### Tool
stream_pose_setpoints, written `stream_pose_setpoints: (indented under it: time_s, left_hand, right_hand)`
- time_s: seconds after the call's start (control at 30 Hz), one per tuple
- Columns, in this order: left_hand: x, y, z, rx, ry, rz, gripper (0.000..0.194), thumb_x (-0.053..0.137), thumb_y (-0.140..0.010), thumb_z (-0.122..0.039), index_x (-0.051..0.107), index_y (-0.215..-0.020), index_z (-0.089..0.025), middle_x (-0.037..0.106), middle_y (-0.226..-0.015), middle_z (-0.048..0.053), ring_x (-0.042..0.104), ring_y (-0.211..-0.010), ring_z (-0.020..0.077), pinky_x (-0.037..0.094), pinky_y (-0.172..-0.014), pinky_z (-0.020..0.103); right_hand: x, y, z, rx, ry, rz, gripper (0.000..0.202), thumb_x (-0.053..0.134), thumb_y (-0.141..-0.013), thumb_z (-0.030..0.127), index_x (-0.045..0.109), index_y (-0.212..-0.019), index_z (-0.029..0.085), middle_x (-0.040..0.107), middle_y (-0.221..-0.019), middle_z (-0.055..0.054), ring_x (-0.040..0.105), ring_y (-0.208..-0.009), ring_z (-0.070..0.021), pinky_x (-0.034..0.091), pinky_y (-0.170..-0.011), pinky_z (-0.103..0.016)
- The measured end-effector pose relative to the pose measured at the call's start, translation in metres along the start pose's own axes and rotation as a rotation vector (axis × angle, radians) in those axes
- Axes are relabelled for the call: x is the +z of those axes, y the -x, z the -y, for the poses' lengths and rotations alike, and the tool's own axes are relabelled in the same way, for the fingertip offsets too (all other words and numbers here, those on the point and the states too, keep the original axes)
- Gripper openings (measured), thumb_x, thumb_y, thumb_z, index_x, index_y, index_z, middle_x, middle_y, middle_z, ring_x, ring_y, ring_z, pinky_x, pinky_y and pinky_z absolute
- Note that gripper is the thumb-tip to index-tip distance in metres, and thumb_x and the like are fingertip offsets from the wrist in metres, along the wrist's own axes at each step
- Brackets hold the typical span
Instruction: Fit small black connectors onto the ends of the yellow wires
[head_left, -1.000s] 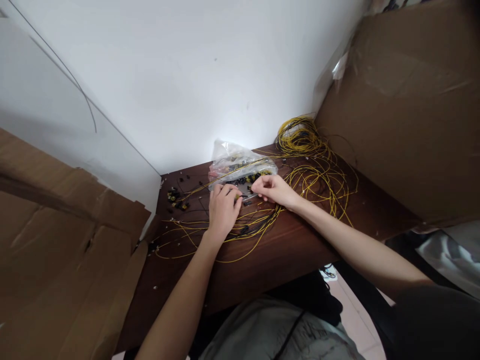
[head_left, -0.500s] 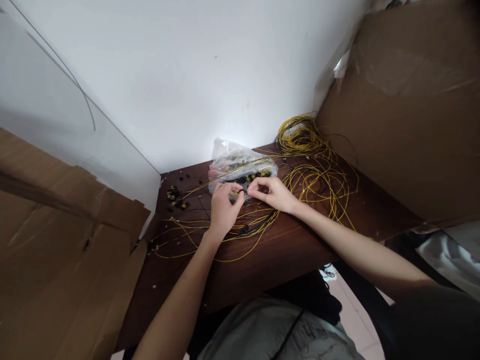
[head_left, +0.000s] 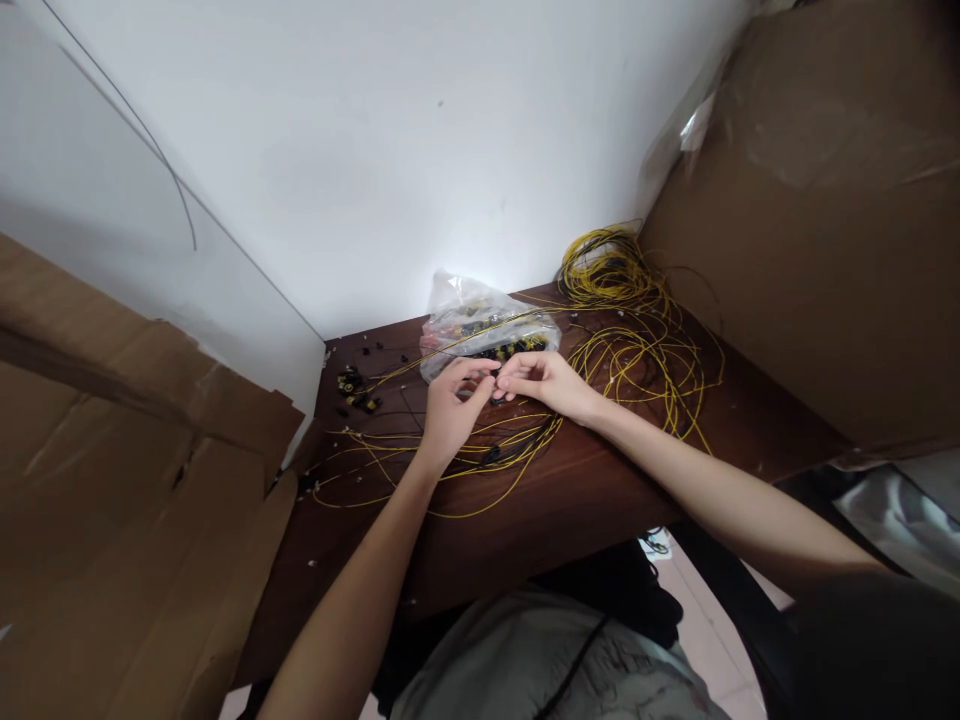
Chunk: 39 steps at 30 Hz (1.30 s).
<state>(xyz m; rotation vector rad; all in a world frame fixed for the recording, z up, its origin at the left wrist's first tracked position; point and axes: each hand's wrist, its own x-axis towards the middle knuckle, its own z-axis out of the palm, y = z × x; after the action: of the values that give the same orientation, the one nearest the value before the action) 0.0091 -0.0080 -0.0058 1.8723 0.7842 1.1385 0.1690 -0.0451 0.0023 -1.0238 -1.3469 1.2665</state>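
My left hand and my right hand meet fingertip to fingertip above the table. Both are closed in a pinch around a small dark piece, mostly hidden by the fingers, so its kind does not show. Just behind them lies a clear plastic bag holding several small black and yellow parts. Yellow and black wires run across the table under and in front of my hands.
A coil of yellow wire sits at the back right, with looser loops before it. Small black and yellow parts lie at left on the brown table. Cardboard stands at left, a large carton at right.
My fingertips have drawn closer together, and the dark piece that showed between them is now more covered. The whole view has shifted slightly.
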Motion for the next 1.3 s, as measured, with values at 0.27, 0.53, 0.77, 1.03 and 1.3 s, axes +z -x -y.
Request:
stream_pose_setpoints:
  time_s: [0.27,0.53,0.77,1.03,1.3]
  left_hand:
    - [-0.001,0.000,-0.002,0.066,0.102,0.042,0.015,0.058,-0.077,-0.015,0.068,-0.087,-0.018,0.062,-0.088,0.004,0.060,-0.084,0.0139,0.051,-0.078,0.027]
    - [0.002,0.000,0.000,0.022,0.034,-0.083,0.016,0.057,-0.076,-0.014,0.068,-0.087,-0.020,0.059,-0.086,0.003,0.059,-0.075,0.0122,0.052,-0.067,0.025]
    - [0.009,0.005,-0.002,0.065,-0.080,-0.080,0.019,0.055,-0.077,-0.014,0.067,-0.092,-0.018,0.056,-0.086,0.003,0.058,-0.077,0.0121,0.053,-0.065,0.023]
    - [0.009,0.007,-0.006,0.127,-0.125,-0.074,0.019,0.056,-0.077,-0.013,0.063,-0.094,-0.018,0.057,-0.090,0.004,0.059,-0.080,0.0112,0.054,-0.072,0.023]
    - [0.008,0.006,-0.004,0.116,-0.082,-0.022,0.019,0.057,-0.076,-0.009,0.064,-0.093,-0.017,0.058,-0.093,0.005,0.060,-0.084,0.0115,0.055,-0.075,0.024]
  right_hand:
    - [0.000,0.002,0.006,0.035,-0.060,0.002,0.022,0.072,-0.067,0.033,0.065,-0.074,0.013,0.069,-0.070,-0.004,0.064,-0.067,-0.0129,0.050,-0.071,-0.030]
    - [-0.002,0.000,0.008,-0.040,-0.021,-0.111,0.022,0.071,-0.068,0.033,0.063,-0.072,0.013,0.065,-0.064,-0.001,0.059,-0.060,-0.0105,0.048,-0.063,-0.027]
    - [-0.005,0.000,0.005,-0.076,0.100,-0.091,0.025,0.070,-0.067,0.036,0.061,-0.072,0.014,0.062,-0.061,0.000,0.056,-0.058,-0.0104,0.047,-0.061,-0.027]
    - [-0.006,-0.001,-0.001,-0.116,0.232,-0.070,0.022,0.066,-0.071,0.034,0.060,-0.073,0.013,0.061,-0.061,0.000,0.055,-0.055,-0.0100,0.045,-0.058,-0.025]
    - [-0.006,0.000,0.000,-0.100,0.190,-0.052,0.023,0.066,-0.070,0.034,0.060,-0.073,0.012,0.060,-0.062,-0.001,0.055,-0.057,-0.0101,0.045,-0.058,-0.025]
